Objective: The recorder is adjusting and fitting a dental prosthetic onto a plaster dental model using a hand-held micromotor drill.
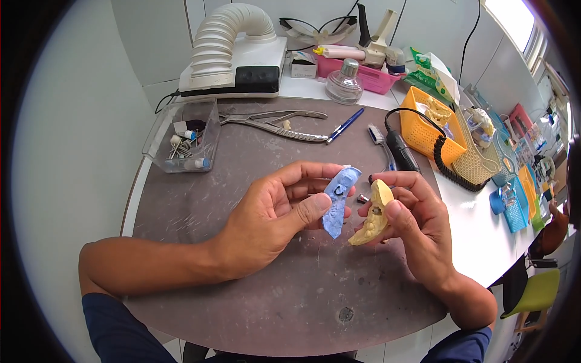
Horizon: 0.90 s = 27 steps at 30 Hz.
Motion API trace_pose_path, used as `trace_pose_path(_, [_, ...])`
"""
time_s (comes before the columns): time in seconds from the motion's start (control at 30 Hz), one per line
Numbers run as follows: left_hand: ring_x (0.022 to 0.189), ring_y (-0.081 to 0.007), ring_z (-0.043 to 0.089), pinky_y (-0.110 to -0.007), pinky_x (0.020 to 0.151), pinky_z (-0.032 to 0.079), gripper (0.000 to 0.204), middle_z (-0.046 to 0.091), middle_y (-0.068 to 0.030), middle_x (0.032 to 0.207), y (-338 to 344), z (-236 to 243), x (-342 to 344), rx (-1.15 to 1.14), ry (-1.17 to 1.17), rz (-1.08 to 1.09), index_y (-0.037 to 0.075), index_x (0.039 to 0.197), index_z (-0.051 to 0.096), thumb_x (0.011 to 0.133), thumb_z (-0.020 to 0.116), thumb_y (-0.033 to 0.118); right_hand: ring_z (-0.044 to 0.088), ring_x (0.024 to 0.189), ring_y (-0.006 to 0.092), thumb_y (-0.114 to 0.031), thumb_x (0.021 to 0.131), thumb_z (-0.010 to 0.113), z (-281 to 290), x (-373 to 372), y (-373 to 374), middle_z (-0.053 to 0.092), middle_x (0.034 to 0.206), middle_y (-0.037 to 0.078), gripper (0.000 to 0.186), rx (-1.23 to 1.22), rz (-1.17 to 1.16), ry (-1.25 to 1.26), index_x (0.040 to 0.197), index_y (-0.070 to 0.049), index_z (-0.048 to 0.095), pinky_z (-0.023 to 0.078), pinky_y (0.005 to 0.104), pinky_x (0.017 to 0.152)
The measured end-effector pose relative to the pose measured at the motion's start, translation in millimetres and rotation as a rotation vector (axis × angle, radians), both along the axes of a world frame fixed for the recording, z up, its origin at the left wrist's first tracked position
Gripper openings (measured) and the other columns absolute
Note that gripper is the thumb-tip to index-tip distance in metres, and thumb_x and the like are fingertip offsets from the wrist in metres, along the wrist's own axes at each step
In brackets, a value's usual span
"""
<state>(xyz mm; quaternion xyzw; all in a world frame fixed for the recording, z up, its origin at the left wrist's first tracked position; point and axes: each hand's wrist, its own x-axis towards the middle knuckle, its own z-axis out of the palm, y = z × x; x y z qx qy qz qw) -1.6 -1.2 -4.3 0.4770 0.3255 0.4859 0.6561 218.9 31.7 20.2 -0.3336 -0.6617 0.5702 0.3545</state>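
My left hand [278,206] pinches a blue dental impression piece [340,202] between thumb and fingers, its moulded side with a small dark mark facing me. Close beside it, my right hand [417,218] grips a pale yellow dental cast [376,213] with teeth along its lower part and a dark grey spot in the middle. The two pieces are held a small gap apart above the brown work mat [290,302]. Between the hands, a small metal item [362,198] shows in part; what it belongs to is hidden.
Pliers [284,124], a blue pen [345,126], a toothbrush [380,142] and a black handpiece [400,150] lie beyond my hands. A clear box [181,139] of burs stands left, an orange basket [433,127] right. At the back are a white hose unit [233,54] and a glass bottle [345,85].
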Motion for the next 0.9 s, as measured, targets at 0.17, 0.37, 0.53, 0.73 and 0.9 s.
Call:
trace_pose_path(0.17, [0.116, -0.0227, 0.060, -0.035, 0.093, 0.052, 0.044, 0.053, -0.0159, 0.133, -0.1, -0.4, 0.5, 0.001, -0.003, 0.001, 0.003, 0.137, 0.041, 0.099, 0.054, 0.022, 0.067, 0.093, 0.0171, -0.018, 0.101, 0.049, 0.9, -0.1, 1.6, 0.064, 0.104, 0.014, 0.035, -0.072, 0.005, 0.040, 0.129, 0.003, 0.044, 0.059, 0.0261, 0.074])
trace_pose_path(0.37, [0.116, -0.0228, 0.060, -0.034, 0.092, 0.053, 0.044, 0.054, -0.0159, 0.132, -0.4, 0.5, 0.4, -0.014, 0.002, 0.002, 0.003, 0.137, 0.041, 0.100, 0.053, 0.023, 0.067, 0.094, 0.0180, -0.017, 0.101, 0.048, -0.5, 0.7, 2.7, 0.063, 0.106, 0.014, 0.036, -0.106, 0.009, 0.064, 0.130, 0.003, 0.044, 0.059, 0.0270, 0.074])
trace_pose_path(0.53, [0.115, -0.0231, 0.060, -0.034, 0.093, 0.053, 0.044, 0.054, -0.0155, 0.131, -0.4, -0.7, 0.8, -0.009, 0.003, 0.002, 0.002, 0.137, 0.040, 0.100, 0.053, 0.022, 0.067, 0.094, 0.0183, -0.017, 0.102, 0.048, -0.8, 1.0, 3.2, 0.063, 0.110, 0.016, 0.037, -0.125, 0.017, 0.072, 0.132, 0.004, 0.044, 0.059, 0.0277, 0.075])
trace_pose_path(0.73, [0.115, -0.0196, 0.058, -0.033, 0.094, 0.052, 0.046, 0.052, -0.0115, 0.127, -3.0, 2.1, 0.8, 0.068, 0.078, 0.013, 0.002, 0.136, 0.041, 0.096, 0.059, 0.015, 0.067, 0.096, 0.0191, -0.018, 0.101, 0.048, -0.3, 0.8, 3.2, 0.062, 0.114, 0.017, 0.037, -0.141, 0.064, 0.090, 0.132, 0.004, 0.045, 0.059, 0.0289, 0.076])
trace_pose_path(0.9, [0.111, -0.0154, 0.055, -0.032, 0.098, 0.048, 0.056, 0.051, -0.0085, 0.124, -4.3, 0.4, 2.5, 0.115, 0.168, 0.023, 0.003, 0.133, 0.043, 0.087, 0.072, 0.011, 0.066, 0.098, 0.0188, -0.014, 0.097, 0.057, -3.1, 1.5, 3.2, 0.061, 0.111, 0.014, 0.040, -0.011, 0.092, 0.026, 0.131, 0.004, 0.045, 0.059, 0.0295, 0.081])
